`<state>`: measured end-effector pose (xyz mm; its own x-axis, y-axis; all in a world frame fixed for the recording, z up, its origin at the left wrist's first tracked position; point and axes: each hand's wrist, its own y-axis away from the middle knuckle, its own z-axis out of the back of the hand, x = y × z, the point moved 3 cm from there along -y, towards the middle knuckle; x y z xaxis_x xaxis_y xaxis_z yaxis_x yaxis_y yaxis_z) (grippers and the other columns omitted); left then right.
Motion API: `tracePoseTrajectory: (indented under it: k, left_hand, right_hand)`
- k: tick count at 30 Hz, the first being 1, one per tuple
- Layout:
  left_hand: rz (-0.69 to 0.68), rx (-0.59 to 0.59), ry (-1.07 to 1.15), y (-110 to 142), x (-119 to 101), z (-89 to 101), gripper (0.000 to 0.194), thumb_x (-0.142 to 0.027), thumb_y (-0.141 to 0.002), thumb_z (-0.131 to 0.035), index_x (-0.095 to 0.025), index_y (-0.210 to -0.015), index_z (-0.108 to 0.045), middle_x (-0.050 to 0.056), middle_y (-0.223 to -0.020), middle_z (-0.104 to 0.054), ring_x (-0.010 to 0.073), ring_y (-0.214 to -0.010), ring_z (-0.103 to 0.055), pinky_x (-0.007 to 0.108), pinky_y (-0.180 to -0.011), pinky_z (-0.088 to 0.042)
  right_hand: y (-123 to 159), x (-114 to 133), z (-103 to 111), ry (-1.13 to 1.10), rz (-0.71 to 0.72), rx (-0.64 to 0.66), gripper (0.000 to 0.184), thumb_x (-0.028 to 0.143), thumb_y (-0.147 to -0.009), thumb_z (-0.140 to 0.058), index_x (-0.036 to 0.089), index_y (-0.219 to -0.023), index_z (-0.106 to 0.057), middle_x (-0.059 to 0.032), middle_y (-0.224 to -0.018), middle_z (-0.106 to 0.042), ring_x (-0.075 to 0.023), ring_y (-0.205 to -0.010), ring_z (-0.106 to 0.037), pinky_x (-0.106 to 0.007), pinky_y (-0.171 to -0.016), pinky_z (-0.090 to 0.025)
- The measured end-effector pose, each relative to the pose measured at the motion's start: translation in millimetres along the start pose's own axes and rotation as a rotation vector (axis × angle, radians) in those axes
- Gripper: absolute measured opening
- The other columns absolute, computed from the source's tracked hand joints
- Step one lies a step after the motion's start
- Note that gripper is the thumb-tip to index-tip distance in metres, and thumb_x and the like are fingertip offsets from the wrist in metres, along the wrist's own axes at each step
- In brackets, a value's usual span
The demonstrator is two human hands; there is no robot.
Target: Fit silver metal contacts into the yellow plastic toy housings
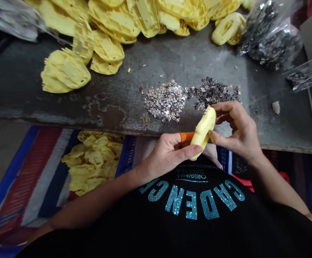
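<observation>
The person holds a yellow moulded plastic part upright between both hands, just above the near edge of the worktop. The left hand is closed around its lower end, with the thumb lying across the front, and an orange finger cot shows at the fingers. The right hand pinches the upper part between thumb and fingertips, its other fingers curled and partly open. The hands hide much of the part, so I cannot tell whether anything is fitted to it.

Just beyond the right hand lie two loose piles of small metal pieces, one bright silver and one darker. Clear plastic bags of similar pieces sit at the far right, and a heap of yellow moulded parts fills the far side of the worktop. More yellow parts lie below the worktop on a striped woven bag.

The work in hand appears to be close handling of one part. Its next move seems to call for a steady two-handed hold, with the darker pile within easy reach.
</observation>
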<state>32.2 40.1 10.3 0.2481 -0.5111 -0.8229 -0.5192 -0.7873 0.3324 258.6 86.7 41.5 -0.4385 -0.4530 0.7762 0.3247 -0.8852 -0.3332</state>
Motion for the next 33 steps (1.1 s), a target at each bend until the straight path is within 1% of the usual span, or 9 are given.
tracePoseTrajectory:
  k: [7, 10, 13, 15, 17, 19, 22, 27, 33]
  left_hand:
    - [-0.029, 0.130, 0.288, 4, -2, 21.5, 0.058, -0.057, -0.093, -0.091, -0.029, -0.139, -0.070, 0.009, -0.128, -0.084, 0.0287, -0.098, -0.087, 0.036, -0.073, -0.073]
    - [-0.036, 0.125, 0.346, 18, -8, 32.6, 0.058, -0.052, -0.093, -0.092, -0.030, -0.142, -0.071, 0.008, -0.137, -0.082, 0.0315, -0.109, -0.086, 0.047, -0.088, -0.076]
    - [-0.196, -0.056, 0.341, 36, -18, 49.5, 0.057, -0.057, -0.094, -0.084, -0.024, -0.140, -0.076, 0.011, -0.138, -0.083, 0.0358, -0.119, -0.082, 0.045, -0.088, -0.076]
    - [-0.309, -0.259, 0.310, 47, -23, 63.5, 0.059, -0.063, -0.096, -0.076, -0.020, -0.136, -0.079, 0.012, -0.131, -0.085, 0.0361, -0.118, -0.082, 0.035, -0.076, -0.075]
    - [-0.336, -0.408, 0.279, 54, -25, 74.8, 0.061, -0.063, -0.096, -0.072, -0.019, -0.138, -0.080, 0.012, -0.125, -0.086, 0.0374, -0.117, -0.082, 0.031, -0.064, -0.072]
    - [-0.335, -0.465, 0.267, 57, -25, 81.8, 0.067, -0.064, -0.093, -0.075, -0.020, -0.143, -0.078, 0.011, -0.124, -0.086, 0.0395, -0.119, -0.081, 0.032, -0.060, -0.070]
    - [-0.344, -0.451, 0.275, 54, -21, 85.6, 0.072, -0.069, -0.093, -0.075, -0.024, -0.150, -0.075, 0.007, -0.133, -0.085, 0.0399, -0.126, -0.078, 0.035, -0.071, -0.072]
    - [-0.409, -0.405, 0.236, 46, -16, 82.4, 0.075, -0.072, -0.100, -0.061, -0.021, -0.154, -0.072, 0.009, -0.125, -0.087, 0.0346, -0.105, -0.083, 0.033, -0.064, -0.069]
    - [-0.368, -0.414, 0.289, 39, -20, 69.8, 0.078, -0.067, -0.088, -0.079, -0.028, -0.155, -0.071, 0.003, -0.127, -0.087, 0.0351, -0.111, -0.082, 0.032, -0.059, -0.068]
  right_hand:
    - [-24, 25, -12, -0.014, 0.072, 0.142, 0.049, 0.055, -0.093, -0.087, 0.024, -0.128, -0.072, -0.0054, -0.115, -0.075, -0.0207, -0.098, -0.069, -0.037, -0.082, -0.061]
    - [-36, 25, -27, -0.120, 0.092, 0.275, 0.055, 0.055, -0.098, -0.083, 0.022, -0.140, -0.070, -0.0072, -0.124, -0.077, -0.0200, -0.104, -0.072, -0.035, -0.087, -0.063]
    - [-43, 9, -38, -0.055, 0.086, 0.234, 0.040, 0.044, -0.105, -0.077, 0.023, -0.138, -0.073, -0.0071, -0.124, -0.078, -0.0191, -0.102, -0.073, -0.035, -0.090, -0.062]
    - [-42, -4, -47, 0.177, 0.147, 0.192, 0.021, 0.031, -0.110, -0.067, 0.024, -0.125, -0.080, -0.0064, -0.113, -0.078, -0.0203, -0.099, -0.071, -0.038, -0.089, -0.056]
    - [-38, -13, -60, 0.421, 0.231, 0.220, 0.025, 0.026, -0.113, -0.059, 0.025, -0.118, -0.083, -0.0066, -0.105, -0.078, -0.0228, -0.097, -0.067, -0.041, -0.087, -0.048]
    - [-33, -16, -72, 0.586, 0.287, 0.268, 0.029, 0.027, -0.116, -0.054, 0.027, -0.123, -0.082, -0.0071, -0.106, -0.080, -0.0246, -0.097, -0.064, -0.043, -0.087, -0.043]
    - [-25, -13, -78, 0.719, 0.333, 0.277, 0.030, 0.027, -0.117, -0.052, 0.025, -0.119, -0.082, -0.0078, -0.105, -0.079, -0.0251, -0.095, -0.059, -0.044, -0.088, -0.040]
    - [-11, -8, -55, 0.619, 0.331, 0.265, 0.023, 0.027, -0.114, -0.059, 0.026, -0.109, -0.082, -0.0051, -0.101, -0.079, -0.0238, -0.094, -0.062, -0.042, -0.085, -0.041]
    - [6, -21, -5, 0.494, 0.056, 0.060, 0.015, 0.027, -0.108, -0.067, 0.027, -0.110, -0.082, -0.0054, -0.104, -0.080, -0.0253, -0.098, -0.069, -0.044, -0.091, -0.048]
